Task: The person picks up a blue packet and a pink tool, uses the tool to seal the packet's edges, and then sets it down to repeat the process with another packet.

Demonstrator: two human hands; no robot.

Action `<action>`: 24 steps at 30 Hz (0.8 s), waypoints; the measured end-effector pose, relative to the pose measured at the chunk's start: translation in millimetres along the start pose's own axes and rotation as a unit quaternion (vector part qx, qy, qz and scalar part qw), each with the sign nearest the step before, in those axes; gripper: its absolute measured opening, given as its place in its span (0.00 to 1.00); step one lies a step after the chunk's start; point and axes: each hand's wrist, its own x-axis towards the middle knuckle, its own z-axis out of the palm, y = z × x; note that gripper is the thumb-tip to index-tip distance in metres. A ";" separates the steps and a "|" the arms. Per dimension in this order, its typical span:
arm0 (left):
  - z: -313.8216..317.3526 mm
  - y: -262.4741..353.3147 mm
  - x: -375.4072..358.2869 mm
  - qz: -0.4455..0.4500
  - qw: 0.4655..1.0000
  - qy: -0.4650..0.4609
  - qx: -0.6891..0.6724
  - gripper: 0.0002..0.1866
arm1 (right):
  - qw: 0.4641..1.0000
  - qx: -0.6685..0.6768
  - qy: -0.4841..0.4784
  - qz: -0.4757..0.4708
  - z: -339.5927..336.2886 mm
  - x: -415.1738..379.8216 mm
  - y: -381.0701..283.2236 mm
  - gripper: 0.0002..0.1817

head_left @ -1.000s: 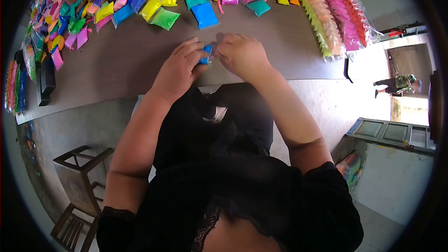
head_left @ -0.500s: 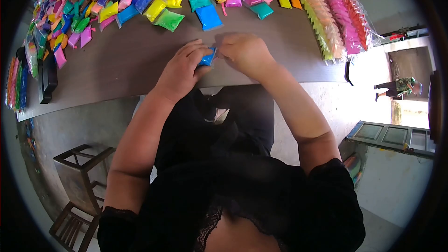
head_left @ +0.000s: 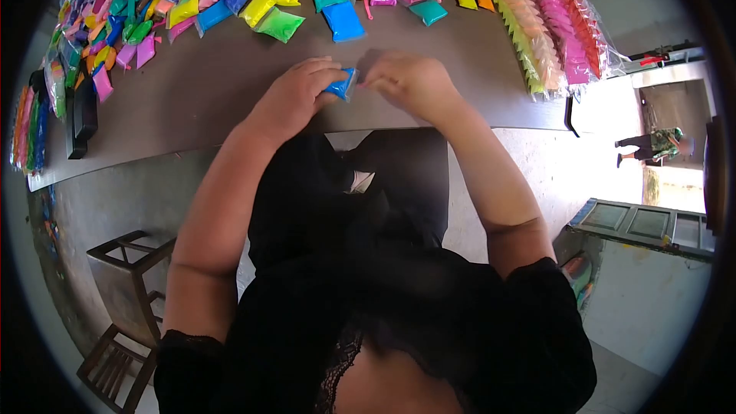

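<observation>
My left hand (head_left: pixel 295 96) is closed around a small blue packet (head_left: pixel 343 84) with a clear plastic edge, just above the near part of the brown table (head_left: pixel 253 107). The packet's right end sticks out past my fingertips. Close to that clear end, my right hand (head_left: pixel 410 84) is closed with its fingertips pinched together. Whatever those fingertips hold is too small to make out. Beyond both hands, a larger blue packet (head_left: pixel 343 23) lies flat, with a green packet (head_left: pixel 280 24) to its left.
A heap of coloured packets (head_left: pixel 184 11) covers the table's far and left side. Clear bags of pink pieces (head_left: pixel 563 38) lie at the right. A black object (head_left: pixel 80 119) stands near the left edge. Wooden chairs (head_left: pixel 126 291) are at lower left; a person (head_left: pixel 663 144) is far right.
My right hand has shifted slightly right, and more of the small blue packet's clear end now shows. My left hand still holds it. The view has shifted slightly.
</observation>
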 end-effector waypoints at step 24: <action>27.9 15.1 9.7 -0.009 0.996 0.052 0.078 0.16 | 0.917 0.214 0.183 0.282 21.9 -37.1 5.6 0.09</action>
